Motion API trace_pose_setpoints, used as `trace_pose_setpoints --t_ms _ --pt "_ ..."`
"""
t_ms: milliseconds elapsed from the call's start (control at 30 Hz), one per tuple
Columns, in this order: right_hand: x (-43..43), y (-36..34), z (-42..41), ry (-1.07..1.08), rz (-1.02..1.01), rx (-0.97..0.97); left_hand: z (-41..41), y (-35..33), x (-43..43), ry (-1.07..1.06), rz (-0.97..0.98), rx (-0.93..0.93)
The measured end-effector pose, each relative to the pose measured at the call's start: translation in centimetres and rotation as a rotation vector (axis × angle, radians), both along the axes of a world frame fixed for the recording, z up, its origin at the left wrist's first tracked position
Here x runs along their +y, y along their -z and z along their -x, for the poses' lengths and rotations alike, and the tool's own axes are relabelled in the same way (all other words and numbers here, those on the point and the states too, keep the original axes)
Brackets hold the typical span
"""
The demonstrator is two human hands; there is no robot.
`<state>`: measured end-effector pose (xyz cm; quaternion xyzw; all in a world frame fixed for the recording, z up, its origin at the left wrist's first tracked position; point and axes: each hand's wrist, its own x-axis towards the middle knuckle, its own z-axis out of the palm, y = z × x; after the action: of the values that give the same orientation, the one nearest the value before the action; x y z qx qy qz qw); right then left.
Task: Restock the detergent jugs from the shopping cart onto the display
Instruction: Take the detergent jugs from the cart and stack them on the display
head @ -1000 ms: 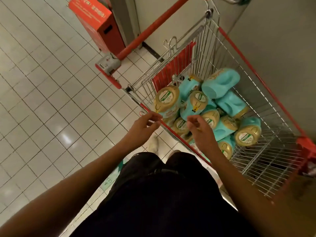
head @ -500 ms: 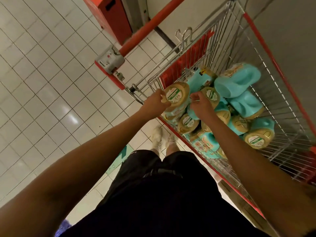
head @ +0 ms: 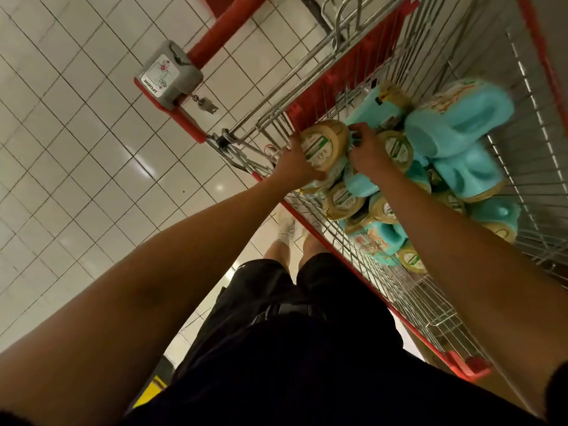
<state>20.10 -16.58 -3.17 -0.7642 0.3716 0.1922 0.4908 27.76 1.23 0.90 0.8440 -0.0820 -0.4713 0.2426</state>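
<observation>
Several turquoise detergent jugs with tan caps lie piled in the wire shopping cart [head: 408,290]. My left hand [head: 292,166] curls round the tan cap end of the nearest jug [head: 322,146], at the cart's near-left corner. My right hand [head: 365,152] grips the same jug's turquoise body or handle from the other side; its fingertips are hidden between the jugs. A big jug [head: 461,115] lies on top at the right. The display is out of view.
The cart has a red frame, a red handle bar [head: 227,23] and a grey coin lock [head: 169,73]. White floor tiles [head: 76,149] spread to the left. A grey wall runs behind the cart. My legs stand against the cart's near side.
Both hands reached forward from above the cart's rim into the cart and closed on the nearest jug. The view dipped closer to the cart.
</observation>
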Motion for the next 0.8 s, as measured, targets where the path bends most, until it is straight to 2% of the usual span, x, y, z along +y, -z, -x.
trace_pose_setpoints --t_ms 200,400,500,600,733,800 --pt "-0.6 1.3 -0.4 -0.083 -0.003 0.011 0.5 1.4 -0.9 -0.02 -0.053 -0.051" --pt "-1.7 1.9 0.2 -0.043 -0.1 0.02 0.5 0.3 -0.6 -0.01 0.027 -0.069" --pt "-2.4 0.4 1.0 0.046 -0.145 -0.026 -0.1 -1.5 0.1 -0.002 0.153 0.011" --pt "-2.7 -1.9 2.2 0.161 -0.194 -0.103 -1.0 -3.7 1.0 0.016 0.294 0.178" --pt "-2.6 -6.5 4.3 0.213 -0.414 -0.28 -2.7 -6.6 1.9 0.06 0.447 0.401" --pt "-1.8 -8.9 5.2 0.242 -0.494 -0.33 -3.4 -8.1 2.6 0.061 0.445 0.465"
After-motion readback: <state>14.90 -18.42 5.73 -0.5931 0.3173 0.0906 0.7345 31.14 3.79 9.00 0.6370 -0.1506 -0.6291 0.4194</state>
